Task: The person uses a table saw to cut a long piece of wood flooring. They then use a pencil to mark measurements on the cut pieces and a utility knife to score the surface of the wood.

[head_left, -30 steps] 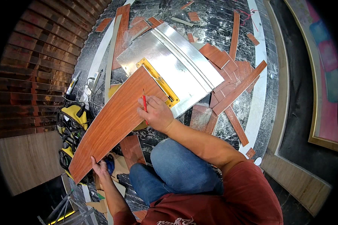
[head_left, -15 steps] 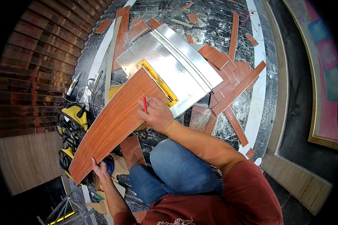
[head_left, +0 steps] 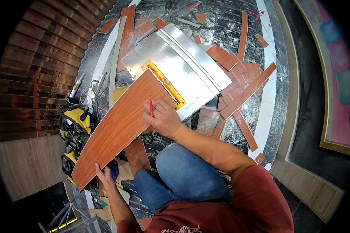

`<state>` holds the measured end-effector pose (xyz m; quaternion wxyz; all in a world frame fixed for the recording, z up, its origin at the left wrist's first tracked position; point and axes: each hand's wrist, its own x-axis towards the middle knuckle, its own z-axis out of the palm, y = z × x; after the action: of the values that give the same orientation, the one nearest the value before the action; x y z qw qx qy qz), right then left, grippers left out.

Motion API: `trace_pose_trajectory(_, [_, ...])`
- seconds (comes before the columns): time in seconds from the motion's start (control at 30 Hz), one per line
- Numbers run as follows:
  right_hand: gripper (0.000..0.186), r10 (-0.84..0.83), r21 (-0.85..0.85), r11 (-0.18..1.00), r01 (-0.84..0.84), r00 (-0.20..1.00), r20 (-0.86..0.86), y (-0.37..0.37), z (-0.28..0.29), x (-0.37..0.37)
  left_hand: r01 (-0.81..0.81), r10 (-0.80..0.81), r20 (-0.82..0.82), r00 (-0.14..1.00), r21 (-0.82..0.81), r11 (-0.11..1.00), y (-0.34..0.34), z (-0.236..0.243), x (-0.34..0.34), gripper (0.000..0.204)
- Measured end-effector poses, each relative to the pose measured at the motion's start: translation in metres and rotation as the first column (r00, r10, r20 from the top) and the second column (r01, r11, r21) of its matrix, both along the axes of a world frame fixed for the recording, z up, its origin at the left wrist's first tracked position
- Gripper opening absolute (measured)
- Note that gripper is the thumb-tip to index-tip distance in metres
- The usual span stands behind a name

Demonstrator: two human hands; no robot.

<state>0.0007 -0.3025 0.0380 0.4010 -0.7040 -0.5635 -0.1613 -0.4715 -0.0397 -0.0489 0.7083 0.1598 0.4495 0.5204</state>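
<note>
A long reddish-brown wood-grain floor plank (head_left: 114,126) slants from lower left up to a table saw's metal top (head_left: 182,66). Its far end lies beside the yellow insert (head_left: 165,85) in that top. My left hand (head_left: 104,173) grips the plank's near end at its lower edge, thumb on the upper face. Over the plank's far part, my right hand (head_left: 163,118) is closed around a red pencil (head_left: 151,108), whose tip points away from me at the plank's face. I cannot tell whether the tip touches the wood.
Several plank offcuts (head_left: 237,73) are heaped right of the saw top on the dark marbled floor. Black-and-yellow tool bags (head_left: 76,124) stand left of the plank. A white-and-black tube-shaped tool (head_left: 76,88) and cables lie beyond them. Cardboard (head_left: 123,171) sits near my left wrist.
</note>
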Motion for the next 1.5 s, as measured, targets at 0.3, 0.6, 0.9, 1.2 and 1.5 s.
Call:
trace_pose_trajectory(0.3, [0.02, 0.001, 0.002, 1.0, -0.001, 1.0, 0.0, -0.002, 0.001, -0.001, 0.018, -0.019, 0.028, 0.999, 0.005, 1.0, 0.0, -0.001, -0.004, 0.043])
trace_pose_trajectory(0.6, [0.018, 0.033, 0.039, 0.999, -0.032, 0.999, -0.025, -0.002, 0.001, -0.001, -0.002, 0.003, 0.032, 0.999, -0.021, 1.0, -0.003, 0.0, -0.004, 0.042])
trace_pose_trajectory(0.9, [0.019, 0.019, 0.02, 1.0, -0.019, 1.0, -0.011, -0.003, 0.001, -0.003, -0.014, 0.014, -0.003, 1.0, 0.001, 1.0, -0.001, -0.004, -0.009, 0.045])
trace_pose_trajectory(1.2, [0.021, 0.008, -0.005, 1.0, -0.008, 1.0, 0.01, -0.008, 0.003, -0.003, -0.027, 0.028, 0.05, 0.998, -0.018, 0.999, -0.004, -0.002, -0.006, 0.043])
trace_pose_trajectory(1.5, [0.019, 0.025, -0.002, 1.0, -0.025, 1.0, -0.001, -0.011, 0.003, -0.005, -0.051, 0.052, 0.032, 0.998, -0.017, 0.999, -0.01, 0.0, -0.002, 0.044])
